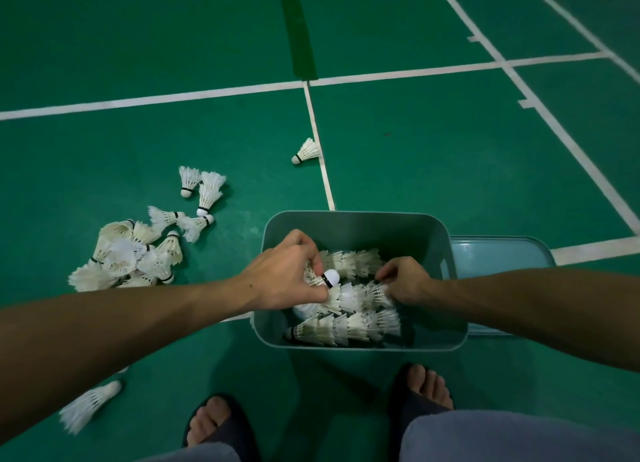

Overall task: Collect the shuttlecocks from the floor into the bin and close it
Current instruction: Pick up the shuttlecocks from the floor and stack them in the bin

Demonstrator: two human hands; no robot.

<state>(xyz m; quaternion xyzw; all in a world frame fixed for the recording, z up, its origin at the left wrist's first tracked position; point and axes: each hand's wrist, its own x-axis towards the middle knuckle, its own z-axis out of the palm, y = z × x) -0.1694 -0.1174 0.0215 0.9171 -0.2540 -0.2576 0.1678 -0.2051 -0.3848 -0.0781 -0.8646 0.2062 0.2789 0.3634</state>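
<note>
Green court floor (450,143) under everything. Open bin (346,221) beneath both hands, lid (502,250) flat just beyond the right hand. Inside, stacked shuttlecocks (346,328) lying sideways, long axis left to right. Loose pile (138,250) left of the left hand. Left hand (287,271) pinching a shuttlecock (329,278), cork end toward the right hand. Right hand (405,281) curled, gripping a feathered row (360,295).

Floor (138,46): green sports-court surface, matte, dimly and evenly lit. White boundary lines (398,72) cross it, meeting at right angles. One darker green strip (299,39) runs toward the far edge.
</note>
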